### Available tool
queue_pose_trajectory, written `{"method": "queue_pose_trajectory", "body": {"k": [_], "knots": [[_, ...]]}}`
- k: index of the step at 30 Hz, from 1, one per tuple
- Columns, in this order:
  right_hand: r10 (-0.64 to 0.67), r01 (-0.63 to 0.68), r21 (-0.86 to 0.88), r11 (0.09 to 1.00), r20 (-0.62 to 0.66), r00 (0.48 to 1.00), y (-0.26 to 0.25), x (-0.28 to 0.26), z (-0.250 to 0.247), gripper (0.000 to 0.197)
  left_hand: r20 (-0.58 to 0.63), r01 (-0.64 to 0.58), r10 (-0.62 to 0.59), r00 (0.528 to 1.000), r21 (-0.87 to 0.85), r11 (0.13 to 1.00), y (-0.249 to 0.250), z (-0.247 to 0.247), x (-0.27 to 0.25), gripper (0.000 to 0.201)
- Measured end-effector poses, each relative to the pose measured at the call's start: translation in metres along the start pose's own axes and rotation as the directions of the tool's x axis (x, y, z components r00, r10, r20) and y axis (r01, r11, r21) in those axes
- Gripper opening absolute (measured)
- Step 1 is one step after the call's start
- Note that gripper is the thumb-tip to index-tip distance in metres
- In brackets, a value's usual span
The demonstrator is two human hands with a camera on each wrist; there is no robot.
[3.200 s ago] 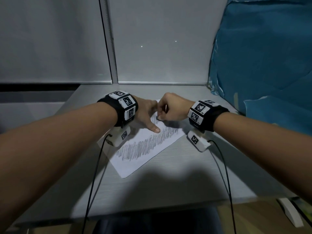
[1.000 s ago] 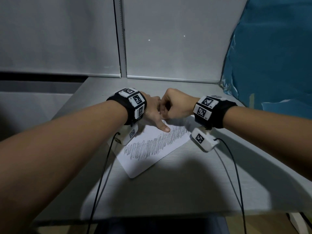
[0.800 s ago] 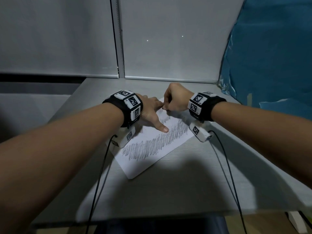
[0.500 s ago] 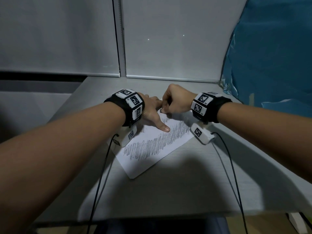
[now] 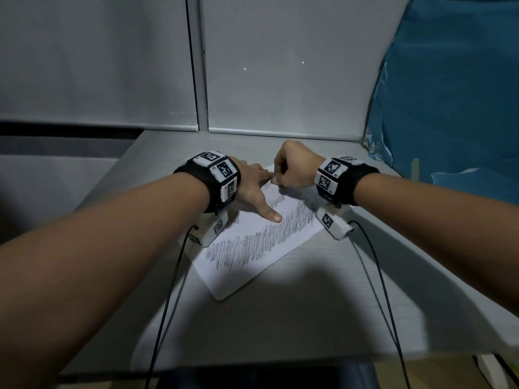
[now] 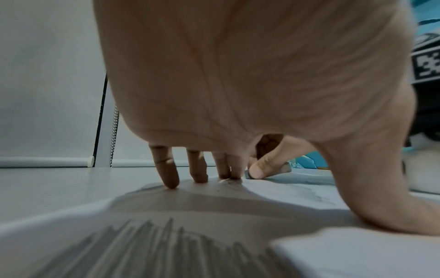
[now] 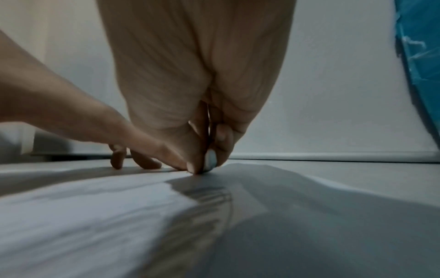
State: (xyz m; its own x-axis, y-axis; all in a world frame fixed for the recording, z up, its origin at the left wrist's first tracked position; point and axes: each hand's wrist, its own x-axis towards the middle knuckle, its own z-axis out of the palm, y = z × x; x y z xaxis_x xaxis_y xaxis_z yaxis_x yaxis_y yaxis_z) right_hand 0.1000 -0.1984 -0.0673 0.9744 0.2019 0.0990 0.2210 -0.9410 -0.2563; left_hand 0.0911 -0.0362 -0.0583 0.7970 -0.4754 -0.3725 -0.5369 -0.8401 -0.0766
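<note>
One white paper sheet [image 5: 241, 273] covered in grey pencil scribble [image 5: 266, 240] lies flat on the pale grey desk [image 5: 309, 327], skewed to its edge. Left hand [image 5: 251, 189] presses it down: four fingers [image 6: 167, 175] straight and spread, tips at the sheet's far edge, thumb splayed onto the paper. Right hand [image 5: 296, 168] is curled, thumb and fingertips clamped on one small pale rounded lump [image 7: 210, 160], probably an eraser (blurred). The lump touches the sheet's far corner, just beside the left fingertips.
</note>
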Motion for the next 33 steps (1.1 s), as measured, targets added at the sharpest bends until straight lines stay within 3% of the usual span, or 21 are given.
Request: {"method": "queue_pose_trajectory", "body": {"k": [6,10,14,17,20,25,33], "knots": [[0.019,-0.017,0.021,1.000,-0.075,0.997,0.004,-0.005,-0.009,0.014,-0.037,0.091,-0.089,0.995,0.043,0.995,0.001,0.003,-0.005,0.136],[-0.036,0.036,0.012,0.999,0.000,0.999,0.007,-0.017,-0.017,0.014,0.021,0.094,-0.095,0.995,0.057,0.994,0.002,-0.007,-0.016,0.110],[-0.078,0.075,0.052,0.996,0.063,0.995,0.001,-0.024,-0.007,0.009,0.010,0.072,-0.074,0.997,0.116,0.991,0.001,-0.012,-0.020,0.126],[-0.094,0.089,0.066,0.994,0.077,0.993,-0.005,-0.025,0.001,0.008,-0.011,-0.020,0.020,1.000,-0.012,1.000,-0.004,-0.009,-0.017,0.122],[-0.066,0.063,0.030,0.998,0.080,0.995,-0.007,-0.021,0.002,0.010,0.017,-0.012,0.014,1.000,-0.135,0.991,-0.009,-0.007,-0.015,0.120],[-0.013,0.015,-0.026,1.000,0.040,0.999,-0.012,-0.004,-0.002,0.008,0.039,0.026,-0.020,0.999,-0.156,0.987,-0.011,-0.005,-0.009,0.136],[-0.121,0.118,0.035,0.992,0.125,0.985,-0.011,-0.016,0.000,0.010,0.057,0.028,-0.020,0.998,-0.138,0.990,-0.015,-0.004,-0.006,0.127]]}}
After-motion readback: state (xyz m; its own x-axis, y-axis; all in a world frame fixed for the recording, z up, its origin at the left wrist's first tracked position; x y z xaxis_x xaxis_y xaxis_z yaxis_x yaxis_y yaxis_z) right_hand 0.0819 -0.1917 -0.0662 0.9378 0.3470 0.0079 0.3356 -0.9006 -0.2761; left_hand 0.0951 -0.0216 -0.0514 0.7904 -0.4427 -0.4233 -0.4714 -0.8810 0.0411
